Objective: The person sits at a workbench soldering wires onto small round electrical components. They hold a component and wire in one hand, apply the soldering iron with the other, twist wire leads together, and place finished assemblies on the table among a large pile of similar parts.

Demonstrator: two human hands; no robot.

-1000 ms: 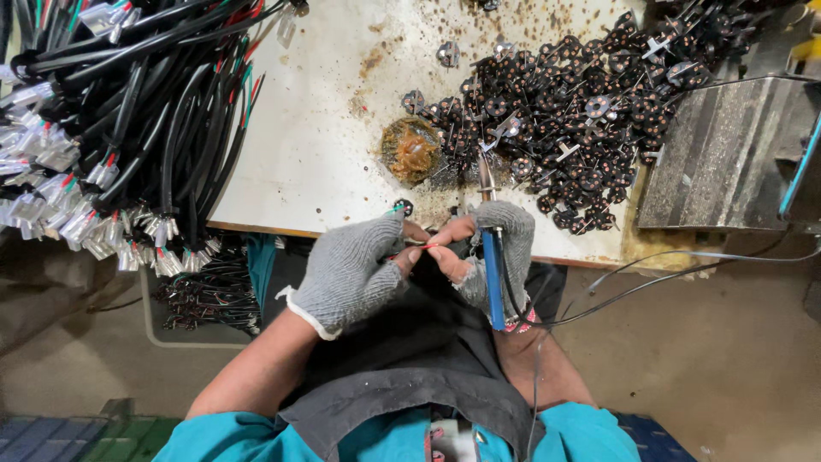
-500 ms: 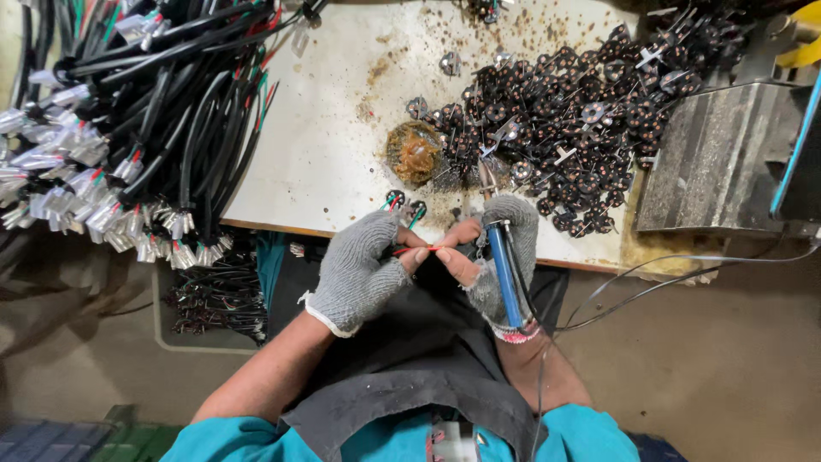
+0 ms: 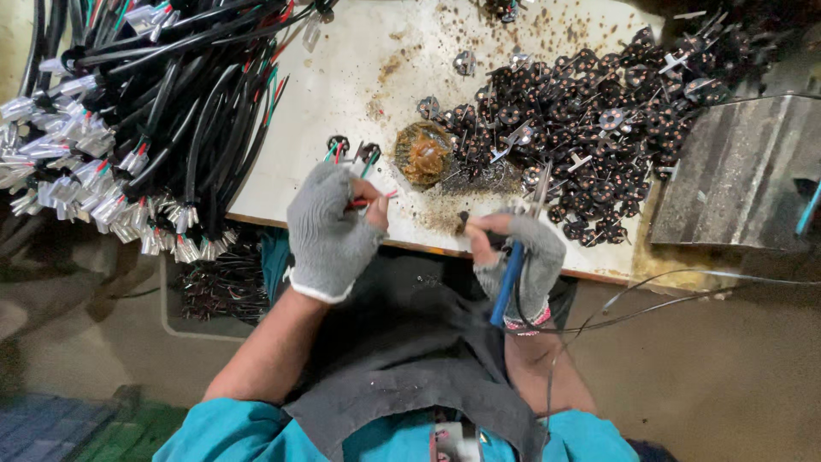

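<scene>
1. The left hand [image 3: 329, 231], in a grey fingerless glove, pinches a thin red wire [image 3: 374, 201] between thumb and fingers at the near edge of the white table [image 3: 359, 77].
2. The right hand [image 3: 522, 257], gloved the same way, is clenched around a blue-handled soldering iron [image 3: 510, 274]; its metal tip points toward 12 o'clock, and its cord trails off toward 3 o'clock.
3. The two hands are apart, the right lying at 3 o'clock from the left.
4. A round, brown-crusted tin [image 3: 423, 154] sits on the table at 1 o'clock from the left hand.
5. A heap of small black round parts [image 3: 599, 111] spreads from 12 to 2 o'clock of the right hand.
6. A thick bundle of black cables [image 3: 145, 111] with metal terminals lies at 10 o'clock from the left hand.
7. A dark apron [image 3: 402, 359] covers the lap at 6 o'clock.
</scene>
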